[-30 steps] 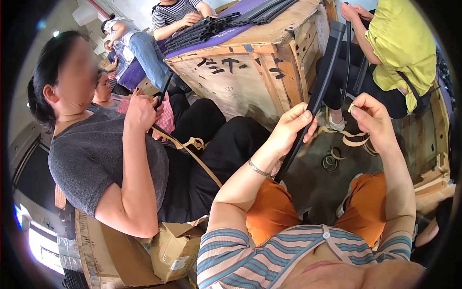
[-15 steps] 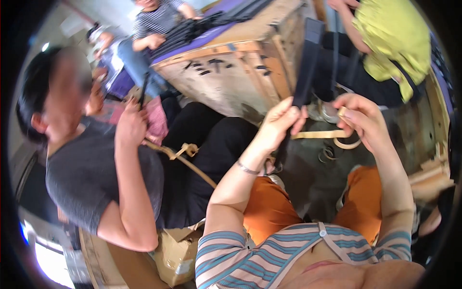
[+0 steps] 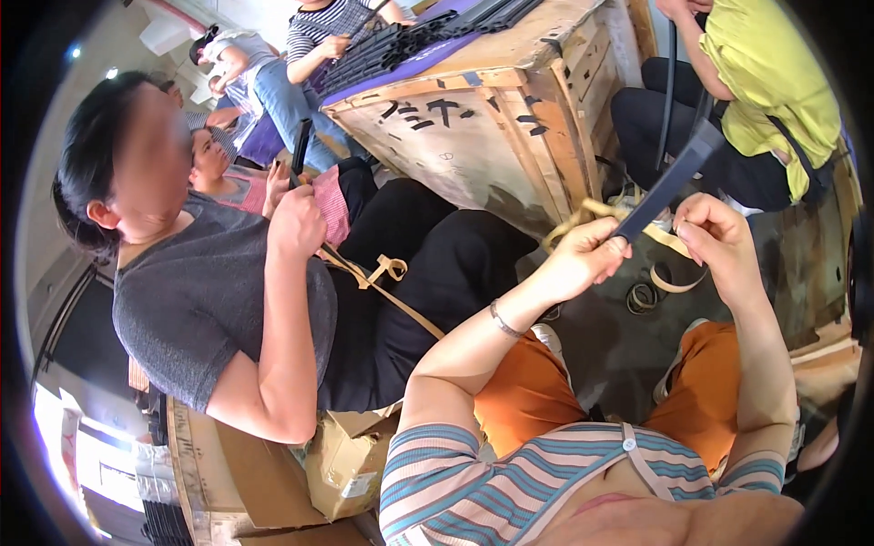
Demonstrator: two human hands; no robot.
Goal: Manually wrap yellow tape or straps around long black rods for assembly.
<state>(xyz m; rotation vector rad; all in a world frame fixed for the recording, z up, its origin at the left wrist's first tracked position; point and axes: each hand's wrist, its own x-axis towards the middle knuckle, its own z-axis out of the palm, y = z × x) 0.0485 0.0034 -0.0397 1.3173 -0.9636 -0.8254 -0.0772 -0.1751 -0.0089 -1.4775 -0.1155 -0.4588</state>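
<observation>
Head view shows the left hand [image 3: 583,264] closed around the lower end of a long black strip [image 3: 669,187], which slants up and away so its length stays free, while the right hand [image 3: 719,246] pinches a tan band [image 3: 669,244] looped about that strip just above the left fist. Behind stands a wooden crate [image 3: 492,136] with more black strips [image 3: 401,45] piled on top; its inside cannot be seen, and loose tan bands [image 3: 642,296] lie on the floor below the hands.

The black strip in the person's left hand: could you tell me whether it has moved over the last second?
Yes. The black strip has tipped from nearly upright to a flatter slant, and the left hand holding it has moved away from the wooden crate.
</observation>
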